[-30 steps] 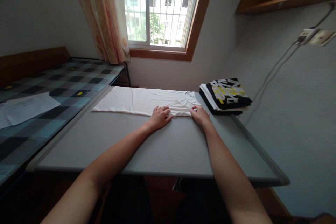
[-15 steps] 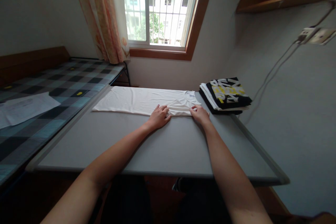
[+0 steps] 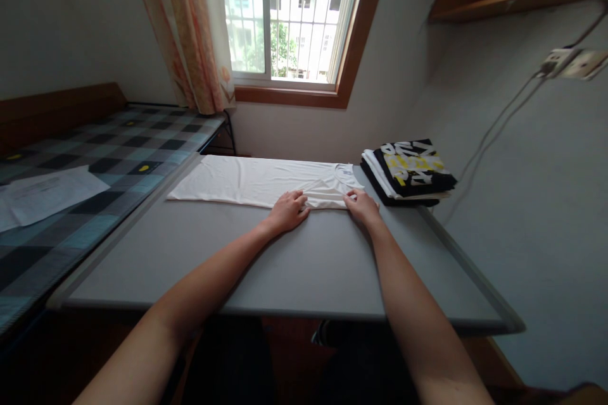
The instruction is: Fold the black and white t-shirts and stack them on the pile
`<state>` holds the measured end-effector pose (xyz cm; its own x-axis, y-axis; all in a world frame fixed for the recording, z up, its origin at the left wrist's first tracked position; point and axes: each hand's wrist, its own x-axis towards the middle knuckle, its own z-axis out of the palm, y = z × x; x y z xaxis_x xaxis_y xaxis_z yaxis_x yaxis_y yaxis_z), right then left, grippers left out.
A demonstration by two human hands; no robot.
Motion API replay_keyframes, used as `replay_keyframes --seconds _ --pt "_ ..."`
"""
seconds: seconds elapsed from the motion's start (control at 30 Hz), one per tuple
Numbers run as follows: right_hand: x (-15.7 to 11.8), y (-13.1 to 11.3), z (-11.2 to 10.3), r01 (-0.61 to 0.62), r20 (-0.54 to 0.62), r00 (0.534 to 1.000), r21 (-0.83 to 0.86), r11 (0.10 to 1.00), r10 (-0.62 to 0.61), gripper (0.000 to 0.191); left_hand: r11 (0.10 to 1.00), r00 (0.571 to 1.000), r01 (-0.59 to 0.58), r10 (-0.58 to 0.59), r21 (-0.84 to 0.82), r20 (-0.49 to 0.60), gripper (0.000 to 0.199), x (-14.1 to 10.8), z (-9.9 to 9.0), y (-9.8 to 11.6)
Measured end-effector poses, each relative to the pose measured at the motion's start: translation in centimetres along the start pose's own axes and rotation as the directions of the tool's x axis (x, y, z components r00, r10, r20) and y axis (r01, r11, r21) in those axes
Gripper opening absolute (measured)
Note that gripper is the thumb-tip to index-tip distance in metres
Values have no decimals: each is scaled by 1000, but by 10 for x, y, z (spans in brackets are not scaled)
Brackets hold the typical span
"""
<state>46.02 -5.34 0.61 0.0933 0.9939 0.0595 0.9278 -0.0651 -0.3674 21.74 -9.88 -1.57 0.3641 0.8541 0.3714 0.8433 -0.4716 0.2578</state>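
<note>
A white T-shirt [image 3: 247, 180], folded into a long strip, lies across the far part of the grey table. Its collar is at the right end, and small creases run between my two hands. My left hand [image 3: 289, 210] rests palm down on the shirt's near edge, right of the middle, fingers lying over the cloth. Near the collar end, my right hand [image 3: 362, 207] has its thumb and fingers closed on the near edge of the shirt. The cloth under both palms is hidden.
A stack of folded clothes [image 3: 411, 171], with a black printed one on top, stands at the table's [image 3: 304, 266] far right corner. To the left is a bed [image 3: 95, 164] with a checked cover and a sheet of paper [image 3: 52, 193]. Cables [image 3: 494, 114] hang along the right wall.
The fingers of my left hand have drawn slightly closer together on the cloth. Otherwise both hands and the shirt stay in place.
</note>
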Motion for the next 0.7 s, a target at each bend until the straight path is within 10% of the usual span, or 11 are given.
replay_keyframes --seconds 0.7 --pt "-1 -3 -1 5 9 1000 -1 1000 -5 33 999 1000 -24 25 45 -9 32 0 1 -2"
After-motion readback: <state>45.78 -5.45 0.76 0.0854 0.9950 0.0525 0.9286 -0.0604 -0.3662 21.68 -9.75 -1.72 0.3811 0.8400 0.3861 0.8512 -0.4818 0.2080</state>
